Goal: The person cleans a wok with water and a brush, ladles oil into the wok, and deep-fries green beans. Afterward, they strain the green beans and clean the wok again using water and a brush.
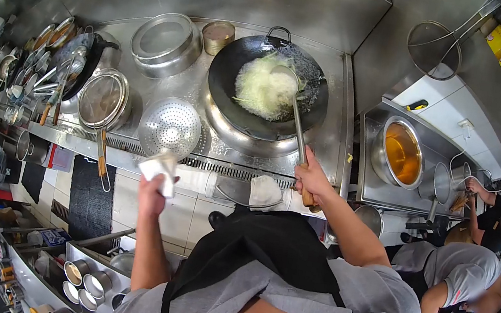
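A large black wok (223,81) sits on the steel range, with pale green shredded food (254,86) in bubbling liquid inside it. My right hand (313,177) is closed round the wooden-ended handle of a ladle (298,125), whose bowl rests among the food. To the left, my left hand (153,194) grips a folded white cloth (160,169) in front of the range edge. Just beyond that cloth lies a round perforated strainer (170,126). Another white cloth (265,191) hangs at the range's front, between my hands.
Left of the strainer, a wire-mesh skimmer (102,100) lies over a pot. A lidded steel pot (165,45) and a tin (218,36) stand behind. At right is a steel pot of amber liquid (402,154). Two other people, one in a grey shirt (447,270), are at the right.
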`<move>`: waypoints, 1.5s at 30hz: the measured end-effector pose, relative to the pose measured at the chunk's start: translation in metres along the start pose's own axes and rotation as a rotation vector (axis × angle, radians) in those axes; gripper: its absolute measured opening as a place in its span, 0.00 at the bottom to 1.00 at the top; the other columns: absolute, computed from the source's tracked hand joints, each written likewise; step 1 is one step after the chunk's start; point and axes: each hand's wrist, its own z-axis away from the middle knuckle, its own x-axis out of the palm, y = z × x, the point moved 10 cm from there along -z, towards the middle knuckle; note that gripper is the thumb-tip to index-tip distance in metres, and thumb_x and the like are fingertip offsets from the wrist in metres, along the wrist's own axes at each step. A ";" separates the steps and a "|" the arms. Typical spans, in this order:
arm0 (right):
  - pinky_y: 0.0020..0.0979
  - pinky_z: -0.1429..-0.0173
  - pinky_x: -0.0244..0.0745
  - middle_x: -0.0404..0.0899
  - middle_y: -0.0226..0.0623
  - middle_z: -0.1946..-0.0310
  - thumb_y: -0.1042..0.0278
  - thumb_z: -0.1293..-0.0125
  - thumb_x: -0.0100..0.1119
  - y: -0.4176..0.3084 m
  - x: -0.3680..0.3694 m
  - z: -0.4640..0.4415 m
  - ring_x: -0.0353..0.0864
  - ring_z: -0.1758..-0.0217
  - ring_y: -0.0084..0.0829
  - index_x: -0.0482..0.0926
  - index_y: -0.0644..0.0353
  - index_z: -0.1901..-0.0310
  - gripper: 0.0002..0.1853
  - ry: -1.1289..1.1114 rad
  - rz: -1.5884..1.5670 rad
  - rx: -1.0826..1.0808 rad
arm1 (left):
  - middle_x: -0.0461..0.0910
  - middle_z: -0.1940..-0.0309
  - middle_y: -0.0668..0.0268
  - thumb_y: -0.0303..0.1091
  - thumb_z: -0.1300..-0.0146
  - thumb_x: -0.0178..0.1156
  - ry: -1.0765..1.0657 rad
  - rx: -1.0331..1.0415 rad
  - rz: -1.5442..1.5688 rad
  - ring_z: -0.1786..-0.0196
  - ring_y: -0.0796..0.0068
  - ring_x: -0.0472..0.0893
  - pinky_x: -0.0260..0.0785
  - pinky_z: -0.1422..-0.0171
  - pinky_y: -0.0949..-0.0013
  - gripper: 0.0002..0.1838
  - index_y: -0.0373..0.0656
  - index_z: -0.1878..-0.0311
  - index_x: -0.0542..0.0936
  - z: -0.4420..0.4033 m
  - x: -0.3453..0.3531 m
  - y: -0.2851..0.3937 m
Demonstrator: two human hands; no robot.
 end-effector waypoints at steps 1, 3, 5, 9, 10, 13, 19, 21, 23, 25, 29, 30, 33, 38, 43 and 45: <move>0.31 0.77 0.69 0.71 0.34 0.73 0.74 0.31 0.50 -0.005 0.011 0.013 0.69 0.81 0.24 0.41 0.43 0.22 0.41 -0.096 -0.222 0.085 | 0.71 0.37 0.57 0.41 0.40 0.64 0.012 0.063 0.036 0.39 0.59 0.75 0.73 0.41 0.58 0.38 0.41 0.29 0.61 0.008 -0.003 0.024; 0.29 0.78 0.67 0.69 0.31 0.74 0.74 0.31 0.50 -0.002 0.019 0.017 0.68 0.81 0.22 0.42 0.42 0.22 0.41 -0.189 -0.442 0.169 | 0.67 0.33 0.56 0.50 0.39 0.64 0.041 0.169 0.134 0.36 0.57 0.73 0.74 0.42 0.59 0.42 0.43 0.26 0.58 0.012 -0.020 0.054; 0.28 0.78 0.66 0.70 0.30 0.73 0.74 0.30 0.50 0.001 0.032 0.006 0.67 0.81 0.20 0.43 0.39 0.22 0.40 -0.393 -0.753 0.228 | 0.66 0.31 0.56 0.59 0.40 0.63 -0.020 0.275 0.192 0.33 0.54 0.72 0.77 0.48 0.62 0.47 0.44 0.26 0.57 0.012 -0.008 0.080; 0.27 0.78 0.66 0.70 0.30 0.73 0.72 0.30 0.51 0.002 0.025 -0.040 0.66 0.82 0.20 0.44 0.34 0.22 0.41 -0.332 -0.603 0.133 | 0.81 0.67 0.58 0.58 0.31 0.53 0.065 -0.148 0.221 0.71 0.67 0.80 0.73 0.68 0.68 0.29 0.39 0.43 0.72 -0.013 -0.036 0.009; 0.27 0.78 0.66 0.70 0.30 0.73 0.72 0.30 0.51 0.000 0.028 -0.045 0.66 0.82 0.20 0.44 0.34 0.22 0.41 -0.330 -0.602 0.131 | 0.81 0.69 0.59 0.55 0.30 0.53 0.116 -0.179 0.100 0.75 0.67 0.79 0.71 0.74 0.69 0.26 0.40 0.46 0.73 -0.015 -0.034 -0.011; 0.31 0.77 0.69 0.69 0.31 0.77 0.72 0.31 0.52 0.001 0.003 -0.067 0.70 0.80 0.23 0.38 0.40 0.21 0.44 -0.008 0.099 -0.081 | 0.80 0.65 0.57 0.50 0.31 0.58 0.012 -0.248 0.066 0.70 0.65 0.81 0.74 0.73 0.66 0.24 0.41 0.42 0.70 -0.010 -0.005 -0.050; 0.37 0.75 0.71 0.72 0.36 0.74 0.74 0.32 0.52 0.022 -0.004 -0.004 0.73 0.80 0.29 0.36 0.39 0.21 0.45 0.049 0.178 -0.050 | 0.80 0.65 0.58 0.51 0.32 0.59 0.051 -0.155 0.027 0.71 0.67 0.80 0.73 0.71 0.66 0.24 0.45 0.42 0.70 0.003 -0.002 -0.055; 0.37 0.76 0.71 0.71 0.35 0.74 0.74 0.31 0.52 0.010 0.008 0.017 0.72 0.80 0.28 0.37 0.37 0.21 0.45 -0.057 -0.034 0.052 | 0.80 0.65 0.59 0.50 0.31 0.58 0.124 -0.166 -0.019 0.70 0.68 0.80 0.74 0.71 0.67 0.23 0.45 0.42 0.70 0.006 -0.009 -0.048; 0.33 0.78 0.69 0.69 0.32 0.75 0.74 0.31 0.52 0.001 0.034 0.028 0.70 0.80 0.25 0.40 0.35 0.22 0.43 -0.281 -0.463 0.122 | 0.80 0.63 0.59 0.48 0.32 0.60 0.095 -0.178 0.001 0.69 0.67 0.81 0.75 0.70 0.67 0.24 0.42 0.41 0.69 0.003 -0.015 -0.049; 0.31 0.78 0.68 0.70 0.32 0.74 0.74 0.31 0.52 0.002 0.035 0.006 0.69 0.81 0.24 0.41 0.34 0.22 0.43 -0.310 -0.546 0.143 | 0.80 0.61 0.59 0.44 0.32 0.62 0.126 -0.181 0.022 0.68 0.67 0.81 0.76 0.69 0.67 0.25 0.38 0.40 0.69 0.002 -0.015 -0.050; 0.33 0.77 0.69 0.71 0.33 0.74 0.72 0.30 0.53 0.009 0.024 -0.059 0.69 0.81 0.26 0.43 0.38 0.22 0.41 -0.244 -0.387 0.030 | 0.81 0.64 0.60 0.43 0.34 0.64 0.014 -0.159 -0.101 0.69 0.69 0.81 0.75 0.68 0.68 0.24 0.38 0.43 0.71 -0.006 0.009 -0.048; 0.35 0.76 0.71 0.72 0.34 0.74 0.71 0.30 0.52 0.008 0.019 -0.067 0.70 0.81 0.27 0.42 0.40 0.22 0.41 -0.157 -0.162 -0.057 | 0.81 0.64 0.60 0.43 0.34 0.64 0.012 -0.161 -0.107 0.69 0.69 0.81 0.75 0.68 0.68 0.24 0.38 0.43 0.71 -0.007 0.009 -0.048; 0.36 0.73 0.73 0.72 0.37 0.75 0.72 0.30 0.52 0.014 -0.007 -0.080 0.72 0.80 0.29 0.39 0.46 0.22 0.42 0.319 0.626 -0.489 | 0.81 0.66 0.60 0.44 0.36 0.66 -0.120 -0.122 -0.098 0.69 0.71 0.81 0.73 0.67 0.70 0.26 0.38 0.42 0.71 -0.005 0.021 -0.042; 0.34 0.74 0.72 0.72 0.37 0.74 0.73 0.32 0.54 0.018 0.003 0.000 0.72 0.79 0.28 0.36 0.46 0.21 0.45 -0.011 0.115 0.003 | 0.80 0.66 0.61 0.45 0.34 0.63 -0.002 -0.094 -0.123 0.72 0.71 0.79 0.72 0.72 0.71 0.26 0.38 0.42 0.71 0.008 -0.009 -0.048; 0.32 0.77 0.70 0.73 0.35 0.71 0.76 0.33 0.51 0.016 0.007 -0.013 0.70 0.81 0.24 0.40 0.43 0.21 0.44 -0.341 -0.564 0.073 | 0.81 0.62 0.62 0.38 0.30 0.58 0.067 -0.196 -0.083 0.67 0.72 0.80 0.74 0.66 0.70 0.20 0.38 0.40 0.72 0.018 -0.013 -0.058; 0.30 0.78 0.69 0.70 0.32 0.73 0.77 0.33 0.51 0.006 -0.007 -0.021 0.68 0.82 0.23 0.43 0.41 0.22 0.42 -0.194 -0.291 0.006 | 0.81 0.62 0.62 0.39 0.30 0.58 0.007 -0.206 -0.156 0.67 0.72 0.80 0.74 0.66 0.70 0.21 0.38 0.40 0.72 0.021 -0.003 -0.051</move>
